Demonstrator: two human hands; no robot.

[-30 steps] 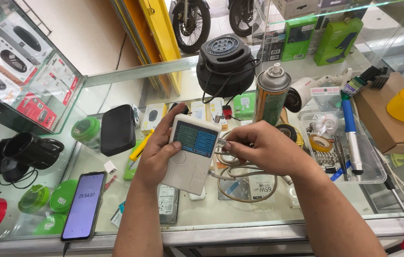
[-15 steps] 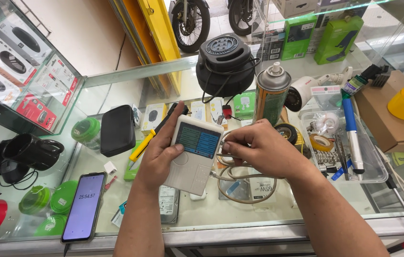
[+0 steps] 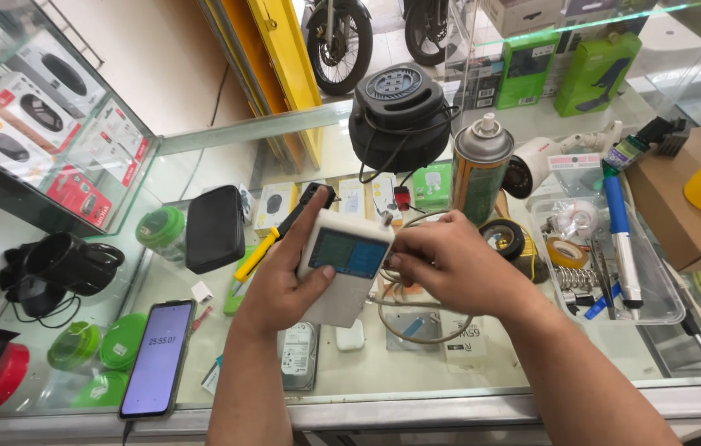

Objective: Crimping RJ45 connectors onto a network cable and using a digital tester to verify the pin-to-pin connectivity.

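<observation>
Left hand is wrapped around a white tester box with a blue screen, mid-counter. Right hand at 3 o'clock pinches what looks like a white cable plug at its side. Spray can sits at 1 o'clock.

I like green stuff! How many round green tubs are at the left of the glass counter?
4: one green tub beside the black case; three by the smartphone. Others may be hidden.
</observation>
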